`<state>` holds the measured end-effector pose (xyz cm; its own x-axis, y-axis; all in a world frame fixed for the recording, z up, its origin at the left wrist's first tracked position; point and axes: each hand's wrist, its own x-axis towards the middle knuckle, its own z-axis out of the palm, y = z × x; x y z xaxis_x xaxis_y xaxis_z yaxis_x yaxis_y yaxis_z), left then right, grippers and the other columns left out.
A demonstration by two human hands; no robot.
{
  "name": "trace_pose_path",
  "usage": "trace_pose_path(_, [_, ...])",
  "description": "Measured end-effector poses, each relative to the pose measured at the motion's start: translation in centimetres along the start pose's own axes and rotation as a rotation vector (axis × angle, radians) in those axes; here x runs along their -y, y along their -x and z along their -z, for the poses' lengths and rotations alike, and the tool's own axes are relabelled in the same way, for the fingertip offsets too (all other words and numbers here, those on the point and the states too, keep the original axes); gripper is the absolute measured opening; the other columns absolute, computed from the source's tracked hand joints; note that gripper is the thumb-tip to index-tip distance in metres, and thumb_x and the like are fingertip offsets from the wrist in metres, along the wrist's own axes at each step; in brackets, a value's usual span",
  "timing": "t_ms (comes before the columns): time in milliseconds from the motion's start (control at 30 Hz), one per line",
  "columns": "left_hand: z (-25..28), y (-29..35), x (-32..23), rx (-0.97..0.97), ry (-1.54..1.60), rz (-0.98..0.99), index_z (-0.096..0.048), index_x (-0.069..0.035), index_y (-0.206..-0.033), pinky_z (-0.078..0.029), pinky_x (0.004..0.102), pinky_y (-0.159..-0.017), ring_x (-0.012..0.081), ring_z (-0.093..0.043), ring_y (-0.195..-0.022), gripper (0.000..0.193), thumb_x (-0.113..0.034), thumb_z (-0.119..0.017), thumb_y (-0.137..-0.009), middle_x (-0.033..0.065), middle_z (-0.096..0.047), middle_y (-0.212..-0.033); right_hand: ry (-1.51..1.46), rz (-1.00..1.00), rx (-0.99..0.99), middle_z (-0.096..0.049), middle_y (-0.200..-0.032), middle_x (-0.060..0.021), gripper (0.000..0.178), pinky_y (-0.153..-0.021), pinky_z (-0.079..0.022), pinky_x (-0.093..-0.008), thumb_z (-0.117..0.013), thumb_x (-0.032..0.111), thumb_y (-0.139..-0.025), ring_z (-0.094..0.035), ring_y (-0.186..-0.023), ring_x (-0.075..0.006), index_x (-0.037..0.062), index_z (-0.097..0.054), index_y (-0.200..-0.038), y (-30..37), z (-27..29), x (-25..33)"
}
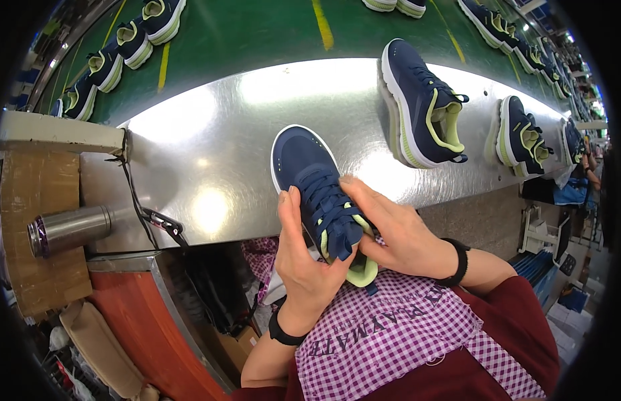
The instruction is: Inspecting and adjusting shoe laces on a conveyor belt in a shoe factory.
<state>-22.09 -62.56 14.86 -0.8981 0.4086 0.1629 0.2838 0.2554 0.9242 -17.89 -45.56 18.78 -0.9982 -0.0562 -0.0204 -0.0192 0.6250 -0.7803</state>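
Note:
A navy sneaker [302, 164] with a white sole edge and lime lining is held between my two hands, toe pointing away from me over the steel bench's front edge. My left hand [303, 267] grips its left side, fingers along the upper and thumb near the tongue. On the other side my right hand [397, 230] closes round the collar, with fingertips by the laces [327, 200]. The laces are threaded across the tongue. Part of the heel is hidden by my hands. Another navy sneaker [417, 107] lies alone on the bench, right of the held one.
The steel bench [250, 113] borders a green conveyor belt [257, 33] carrying several sneakers. More sneakers [522, 137] lie at the bench's right. At left stand a metal flask [70, 230] on a cardboard box [43, 180] and small black-handled snips [165, 224] hanging by a cord.

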Motion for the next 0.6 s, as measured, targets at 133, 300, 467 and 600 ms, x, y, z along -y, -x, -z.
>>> trace_pose_path(133, [-0.5, 1.1, 1.3, -0.122, 0.486, 0.019, -0.011, 0.0, -0.15, -0.028, 0.0399, -0.115, 0.0336, -0.033, -0.139, 0.096, 0.003, -0.071, -0.075, 0.0252, -0.028, -0.151, -0.016, 0.131, -0.033, -0.05, -0.133, -0.0287, 0.068, -0.082, -0.055, -0.0387, -0.055, -0.003, -0.077, -0.062, -0.105, -0.0418, 0.0012, -0.035, -0.143, 0.3, -0.6, -1.8])
trace_pose_path(300, [0.8, 0.3, -0.1, 0.069, 0.327, 0.014, -0.01, -0.002, -0.15, -0.024, 0.0421, -0.116, 0.0332, -0.026, -0.143, 0.092, 0.002, -0.067, -0.078, 0.0234, -0.024, -0.153, -0.061, 0.035, -0.063, -0.056, -0.126, -0.0258, 0.066, -0.082, -0.055, -0.0364, -0.053, -0.002, -0.081, -0.064, -0.103, -0.0384, 0.0026, -0.034, -0.144, 0.9, -0.6, -2.0])
trace_pose_path(467, [2.4, 0.5, 0.0, 0.007, 0.2, 0.024, -0.047, 0.003, -0.133, -0.048, 0.0343, -0.098, 0.0246, -0.058, -0.118, 0.055, 0.009, -0.063, -0.082, 0.02, -0.057, -0.128, -0.149, 0.089, -0.101, -0.06, -0.119, -0.0235, 0.061, -0.081, -0.053, -0.0324, -0.058, 0.006, -0.089, -0.067, -0.101, -0.0336, -0.0001, -0.032, -0.144, 2.7, -0.6, -3.2])
trace_pose_path(600, [1.9, 0.1, -1.3, -0.132, -0.026, -0.087, -0.066, -0.001, -0.109, -0.051, 0.0278, -0.069, 0.0188, -0.065, -0.076, 0.033, 0.007, -0.069, -0.078, 0.0108, -0.068, -0.088, -0.023, 0.244, -0.105, -0.056, -0.126, -0.0273, 0.065, -0.089, -0.053, -0.0349, -0.064, -0.001, -0.08, -0.064, -0.108, -0.0341, -0.0107, -0.035, -0.138, 3.1, -1.9, -3.8])
